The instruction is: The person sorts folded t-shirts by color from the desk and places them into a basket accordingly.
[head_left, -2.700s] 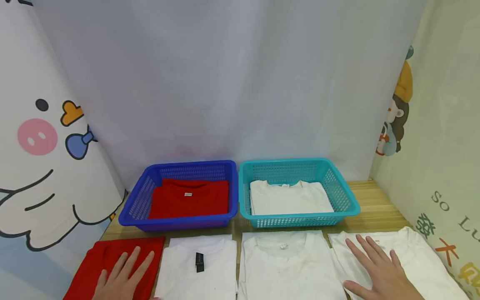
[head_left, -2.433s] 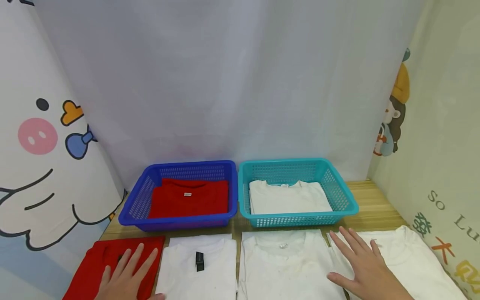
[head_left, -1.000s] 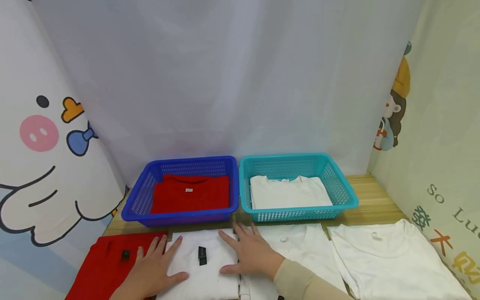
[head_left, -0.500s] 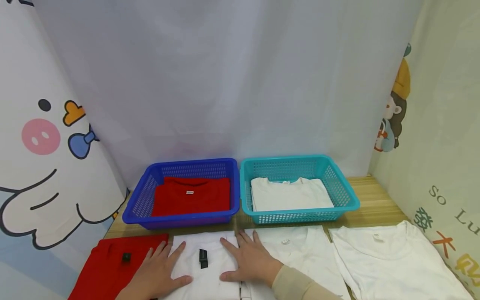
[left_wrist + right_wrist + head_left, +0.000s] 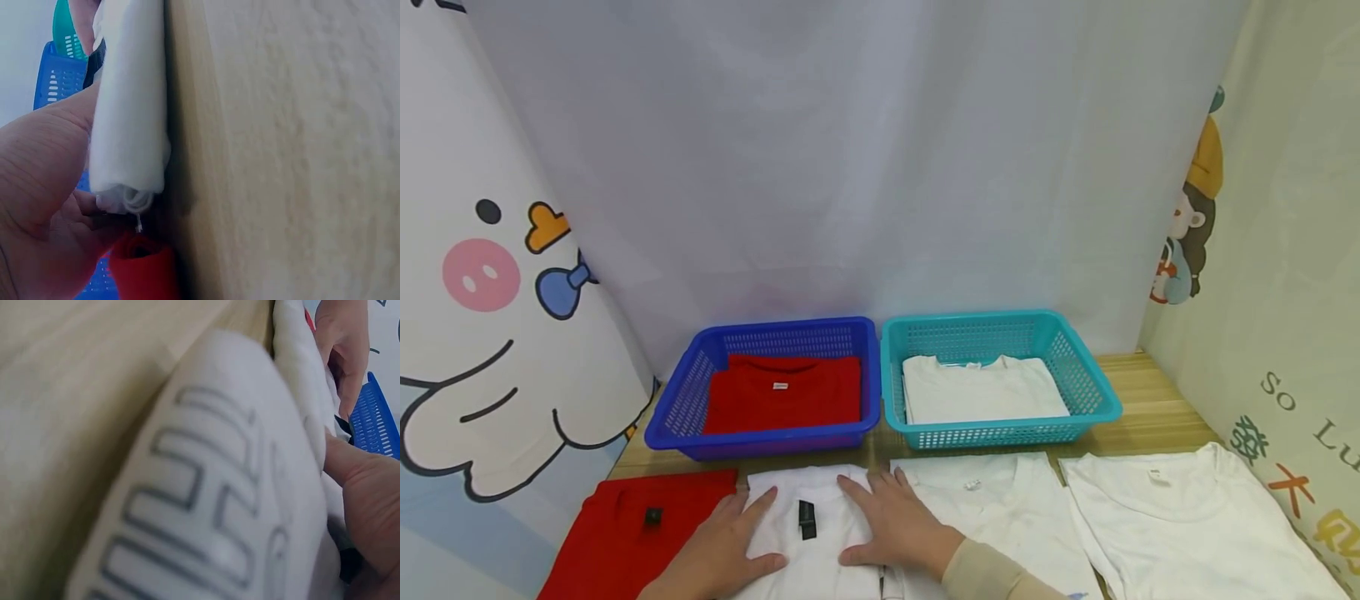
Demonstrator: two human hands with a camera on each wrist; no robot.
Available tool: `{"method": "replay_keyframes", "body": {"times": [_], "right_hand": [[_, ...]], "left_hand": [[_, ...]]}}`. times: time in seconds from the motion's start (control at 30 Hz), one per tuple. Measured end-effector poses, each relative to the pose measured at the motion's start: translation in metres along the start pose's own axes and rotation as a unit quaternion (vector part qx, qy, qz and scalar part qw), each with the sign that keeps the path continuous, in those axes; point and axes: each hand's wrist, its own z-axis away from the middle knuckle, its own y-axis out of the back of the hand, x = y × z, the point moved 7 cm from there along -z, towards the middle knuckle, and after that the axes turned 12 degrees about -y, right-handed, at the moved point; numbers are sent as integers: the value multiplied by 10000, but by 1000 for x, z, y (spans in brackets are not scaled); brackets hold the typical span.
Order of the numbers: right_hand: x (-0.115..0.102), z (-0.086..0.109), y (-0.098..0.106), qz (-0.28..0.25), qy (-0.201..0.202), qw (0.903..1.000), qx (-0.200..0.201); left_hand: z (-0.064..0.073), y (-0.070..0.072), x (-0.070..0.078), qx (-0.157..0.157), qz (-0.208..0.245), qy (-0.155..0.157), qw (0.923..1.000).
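A folded white T-shirt point(image 5: 820, 567) with a black neck label lies second from the left in the front row. My left hand point(image 5: 718, 546) holds its left edge, thumb over the top and fingers tucked down the side by the folded red T-shirt point(image 5: 625, 525). On the other edge my right hand point(image 5: 902, 525) grips in the same way, its fingers in the gap beside another folded white T-shirt point(image 5: 1000, 533). The left wrist view shows the rolled front fold point(image 5: 128, 119) of the held shirt resting low on the table; the fingertips are partly hidden.
Behind the row stand a blue basket point(image 5: 760, 437) with a folded red shirt in it and a turquoise basket point(image 5: 1000, 433) with folded white shirts. A wider white T-shirt point(image 5: 1195, 525) lies at the far right. Curtains hang behind and at both sides of the wooden table point(image 5: 1138, 400).
Both hands have come inward from over the red T-shirt and the far-right white T-shirt to the sides of the labelled white one. Lately their fingers have tucked in at its edges.
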Motion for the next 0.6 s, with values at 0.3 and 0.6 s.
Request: {"method": "replay_keyframes", "body": {"times": [0.3, 0.6], "right_hand": [[-5, 3, 3, -1609, -257, 9865, 127], [4, 5, 7, -2887, -688, 9541, 400]], "left_hand": [[-2, 2, -1, 336, 977, 595, 9929], [-2, -3, -1, 430, 1583, 1005, 9813]]}}
